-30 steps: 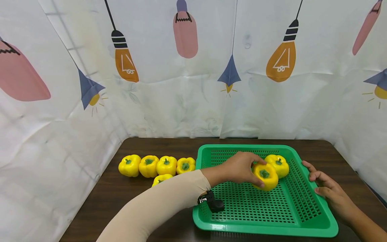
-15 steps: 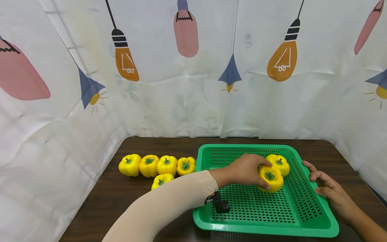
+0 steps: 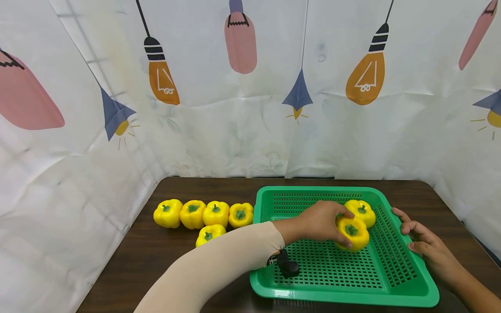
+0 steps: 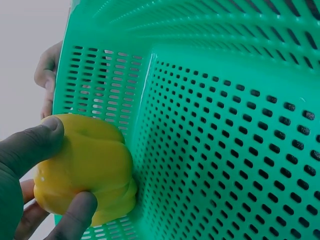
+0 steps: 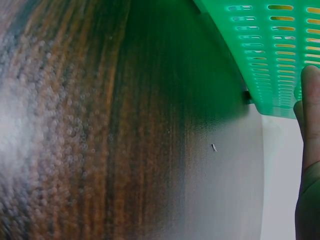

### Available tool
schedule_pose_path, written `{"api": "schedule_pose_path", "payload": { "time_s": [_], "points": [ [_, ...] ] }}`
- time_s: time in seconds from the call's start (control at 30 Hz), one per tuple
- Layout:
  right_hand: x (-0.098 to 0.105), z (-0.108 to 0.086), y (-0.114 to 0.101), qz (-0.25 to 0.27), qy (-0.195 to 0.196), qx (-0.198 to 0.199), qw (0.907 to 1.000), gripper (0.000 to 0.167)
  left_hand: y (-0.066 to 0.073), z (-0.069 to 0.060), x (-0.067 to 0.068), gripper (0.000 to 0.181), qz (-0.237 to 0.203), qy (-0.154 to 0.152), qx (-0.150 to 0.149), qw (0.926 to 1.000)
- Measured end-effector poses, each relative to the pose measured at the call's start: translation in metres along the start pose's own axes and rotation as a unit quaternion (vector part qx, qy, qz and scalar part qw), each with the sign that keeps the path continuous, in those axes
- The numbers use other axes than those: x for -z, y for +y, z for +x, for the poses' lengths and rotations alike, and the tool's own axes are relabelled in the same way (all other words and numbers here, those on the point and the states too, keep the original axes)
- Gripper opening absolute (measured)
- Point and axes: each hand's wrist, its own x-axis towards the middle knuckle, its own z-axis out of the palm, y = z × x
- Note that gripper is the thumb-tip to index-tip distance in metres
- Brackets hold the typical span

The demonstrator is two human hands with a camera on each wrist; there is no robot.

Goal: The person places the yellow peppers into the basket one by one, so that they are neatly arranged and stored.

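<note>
My left hand (image 3: pixel 322 221) grips a yellow bell pepper (image 3: pixel 353 234) between thumb and fingers, inside the green basket (image 3: pixel 332 298) near its right side. Just behind it in the basket lies another yellow pepper (image 3: pixel 364 212). In the left wrist view the thumb and fingertips press on the gripped pepper (image 4: pixel 87 165) beside the perforated basket wall. My right hand (image 3: pixel 428 248) rests with its fingertips on the outer right rim of the basket; in the right wrist view only part of that hand (image 5: pixel 311 120) shows against the basket side (image 5: pixel 270 65).
Four-pepper row's leftmost pepper (image 3: pixel 168 214) stands on the dark wooden table (image 3: pixel 129 269), left of the basket. A nearer pepper (image 3: pixel 210 234) sits partly behind my left sleeve (image 3: pixel 219 261). A patterned white sheet (image 3: pixel 235 139) hangs behind the table.
My left hand has moved a little to the right with its pepper, close to the other pepper in the basket. The right hand has stayed at the rim.
</note>
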Motion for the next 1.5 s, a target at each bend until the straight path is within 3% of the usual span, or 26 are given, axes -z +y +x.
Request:
{"api": "schedule_pose_path", "payload": {
  "time_s": [0.5,1.03,1.5],
  "points": [
    [0.0,-0.001,0.0,-0.001,0.0,-0.002,1.0,0.035,0.01,0.005,-0.009,0.068,-0.002,-0.013,-0.007,0.9999],
    [0.0,-0.001,0.001,-0.019,0.004,0.001,0.9998,0.032,0.012,0.015,-0.021,0.068,0.021,0.01,0.005,0.9997],
    [0.001,-0.001,0.002,0.005,0.0,0.002,1.0,0.036,0.019,0.021,-0.029,0.068,0.026,0.011,0.008,0.9996]
  ]
}}
